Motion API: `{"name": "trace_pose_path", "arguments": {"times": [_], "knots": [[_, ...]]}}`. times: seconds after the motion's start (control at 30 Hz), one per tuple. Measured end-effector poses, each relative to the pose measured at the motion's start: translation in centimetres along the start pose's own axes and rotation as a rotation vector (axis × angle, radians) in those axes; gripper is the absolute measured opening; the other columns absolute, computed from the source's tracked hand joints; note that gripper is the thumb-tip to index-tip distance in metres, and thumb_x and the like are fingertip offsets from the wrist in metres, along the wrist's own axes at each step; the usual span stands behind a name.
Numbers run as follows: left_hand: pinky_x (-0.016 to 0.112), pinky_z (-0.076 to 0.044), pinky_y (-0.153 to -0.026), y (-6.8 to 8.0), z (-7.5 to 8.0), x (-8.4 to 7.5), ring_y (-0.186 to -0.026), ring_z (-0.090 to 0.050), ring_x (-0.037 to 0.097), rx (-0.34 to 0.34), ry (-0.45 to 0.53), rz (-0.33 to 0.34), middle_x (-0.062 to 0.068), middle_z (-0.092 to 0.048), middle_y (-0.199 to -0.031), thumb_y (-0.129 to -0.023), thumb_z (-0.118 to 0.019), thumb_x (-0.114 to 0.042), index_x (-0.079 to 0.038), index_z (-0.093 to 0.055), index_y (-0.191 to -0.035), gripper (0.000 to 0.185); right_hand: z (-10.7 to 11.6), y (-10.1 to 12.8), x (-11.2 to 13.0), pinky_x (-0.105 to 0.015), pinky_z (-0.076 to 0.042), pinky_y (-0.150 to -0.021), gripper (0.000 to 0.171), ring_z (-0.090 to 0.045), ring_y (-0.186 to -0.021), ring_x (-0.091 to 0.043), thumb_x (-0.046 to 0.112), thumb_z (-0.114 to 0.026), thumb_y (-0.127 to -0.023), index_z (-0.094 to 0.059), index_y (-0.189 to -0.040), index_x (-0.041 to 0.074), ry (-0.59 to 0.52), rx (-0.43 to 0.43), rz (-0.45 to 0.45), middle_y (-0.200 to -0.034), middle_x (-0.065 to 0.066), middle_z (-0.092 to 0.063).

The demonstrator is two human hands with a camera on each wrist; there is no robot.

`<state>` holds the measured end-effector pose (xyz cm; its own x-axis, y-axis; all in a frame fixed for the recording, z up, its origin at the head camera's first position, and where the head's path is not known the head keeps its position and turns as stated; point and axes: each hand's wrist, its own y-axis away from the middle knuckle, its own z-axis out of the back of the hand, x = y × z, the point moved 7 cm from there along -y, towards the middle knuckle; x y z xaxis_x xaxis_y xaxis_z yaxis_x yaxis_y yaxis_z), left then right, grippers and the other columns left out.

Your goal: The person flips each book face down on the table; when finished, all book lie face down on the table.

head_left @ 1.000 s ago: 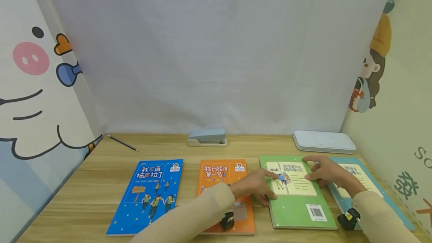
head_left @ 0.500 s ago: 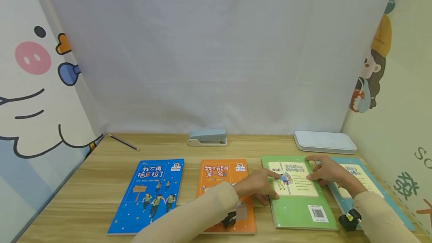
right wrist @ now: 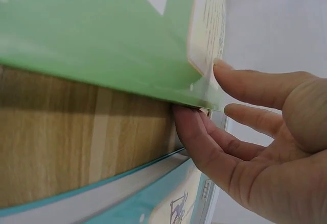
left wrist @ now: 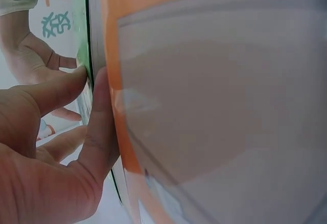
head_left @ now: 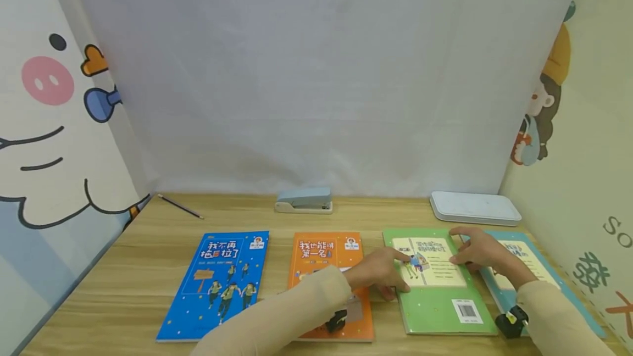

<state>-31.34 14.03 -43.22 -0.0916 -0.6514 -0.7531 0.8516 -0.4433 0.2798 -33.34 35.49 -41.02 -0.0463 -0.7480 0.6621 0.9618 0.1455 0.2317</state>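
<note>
Four books lie in a row on the wooden table (head_left: 148,246): blue (head_left: 217,284), orange (head_left: 321,254), green (head_left: 435,304) and teal (head_left: 531,260). My left hand (head_left: 390,273) holds the green book's left edge. In the left wrist view the left hand (left wrist: 92,81) has its index finger on the green cover (left wrist: 80,30) and its thumb along the edge beside the orange book (left wrist: 204,106). My right hand (head_left: 467,249) holds the green book's right edge. In the right wrist view the right hand (right wrist: 202,91) has its thumb tucked under the green edge (right wrist: 92,40), fingers on top, over the teal book (right wrist: 153,203).
A grey stapler (head_left: 303,200) and a flat white case (head_left: 475,207) sit along the table's back edge, with a pencil (head_left: 179,207) at the back left. Cartoon-printed panels close in both sides and a white curtain hangs behind.
Both hands stay on the green book's side edges. Only the view shifts slightly.
</note>
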Motion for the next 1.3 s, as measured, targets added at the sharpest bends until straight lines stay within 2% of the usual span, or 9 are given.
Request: {"name": "trace_pose_path", "arguments": {"times": [0.13,0.37,0.47,0.53,0.63,0.7,0.83,1.0,1.3], "knots": [[0.027,-0.055,-0.044,0.1,0.0,-0.1,-0.047,-0.066,0.022,0.005,0.018,-0.002,0.015,-0.067,-0.066,-0.076,-0.085,-0.003,-0.019,-0.063,-0.136,0.067,0.2,0.3,0.3,-0.040,-0.061,-0.071,0.079,-0.068,-0.086,-0.026,0.007,-0.076,-0.086,-0.028,-0.145,-0.017,-0.013,0.012,-0.015,-0.105,-0.030,-0.064],[0.027,-0.056,-0.046,0.2,0.2,0.1,-0.047,-0.064,0.019,0.002,0.033,-0.006,0.017,-0.069,-0.078,-0.075,-0.085,-0.004,-0.021,-0.062,-0.137,0.068,0.5,0.4,0.6,-0.040,-0.061,-0.070,0.075,-0.068,-0.080,-0.022,0.006,-0.071,-0.089,-0.027,-0.146,-0.017,-0.039,0.008,-0.029,-0.103,-0.026,-0.063],[0.027,-0.058,-0.053,0.4,0.9,0.2,-0.047,-0.063,0.018,-0.016,-0.010,-0.065,0.018,-0.072,-0.097,-0.077,-0.084,-0.006,-0.021,-0.059,-0.140,0.069,0.7,0.2,0.9,-0.043,-0.061,-0.073,0.072,-0.068,-0.082,-0.024,0.005,-0.068,-0.091,-0.026,-0.146,-0.017,-0.044,-0.001,-0.003,-0.106,-0.030,-0.061],[0.027,-0.058,-0.054,0.5,1.4,0.2,-0.048,-0.064,0.019,-0.020,-0.036,-0.113,0.019,-0.074,-0.097,-0.079,-0.083,-0.008,-0.021,-0.056,-0.143,0.071,0.8,0.1,1.1,-0.045,-0.060,-0.076,0.070,-0.068,-0.086,-0.027,0.006,-0.065,-0.093,-0.026,-0.147,-0.016,-0.050,-0.006,0.016,-0.111,-0.032,-0.059],[0.027,-0.057,-0.054,0.9,2.5,0.3,-0.051,-0.066,0.020,0.003,-0.036,-0.185,0.019,-0.074,-0.090,-0.083,-0.080,-0.010,-0.019,-0.051,-0.147,0.071,0.9,0.0,1.6,-0.047,-0.060,-0.079,0.069,-0.067,-0.092,-0.031,0.013,-0.064,-0.096,-0.027,-0.148,-0.014,-0.039,-0.013,0.039,-0.116,-0.035,-0.057],[0.028,-0.056,-0.051,1.3,3.3,0.4,-0.054,-0.067,0.020,0.042,-0.021,-0.228,0.014,-0.070,-0.074,-0.086,-0.077,-0.010,-0.019,-0.047,-0.150,0.071,0.8,-0.2,2.0,-0.047,-0.060,-0.079,0.070,-0.067,-0.096,-0.034,0.017,-0.064,-0.097,-0.028,-0.148,-0.013,-0.027,-0.019,0.046,-0.119,-0.036,-0.057],[0.024,-0.055,-0.060,2.3,5.2,0.5,-0.073,-0.070,0.016,0.064,-0.078,-0.323,0.004,-0.072,-0.091,-0.091,-0.074,-0.015,-0.018,-0.043,-0.152,0.069,0.1,-0.8,3.0,-0.046,-0.061,-0.080,0.069,-0.066,-0.101,-0.038,0.018,-0.065,-0.097,-0.031,-0.148,-0.011,-0.047,-0.025,0.075,-0.119,-0.034,-0.057],[0.023,-0.057,-0.079,3.6,7.3,1.1,-0.106,-0.071,0.024,0.034,-0.160,-0.379,0.013,-0.071,-0.120,-0.094,-0.071,-0.019,-0.017,-0.048,-0.149,0.060,-1.4,-1.8,5.1,-0.047,-0.061,-0.082,0.064,-0.065,-0.104,-0.039,0.014,-0.063,-0.098,-0.031,-0.148,-0.011,-0.098,0.019,0.152,-0.119,-0.033,-0.056],[0.036,-0.055,-0.098,5.3,8.7,3.1,-0.126,-0.060,0.032,0.039,-0.248,-0.417,0.014,-0.060,-0.140,-0.097,-0.066,-0.018,-0.012,-0.053,-0.145,0.050,-4.5,-4.0,9.1,-0.047,-0.061,-0.083,0.063,-0.066,-0.102,-0.036,0.014,-0.066,-0.096,-0.036,-0.147,-0.008,-0.143,0.059,0.215,-0.118,-0.029,-0.058]]}}
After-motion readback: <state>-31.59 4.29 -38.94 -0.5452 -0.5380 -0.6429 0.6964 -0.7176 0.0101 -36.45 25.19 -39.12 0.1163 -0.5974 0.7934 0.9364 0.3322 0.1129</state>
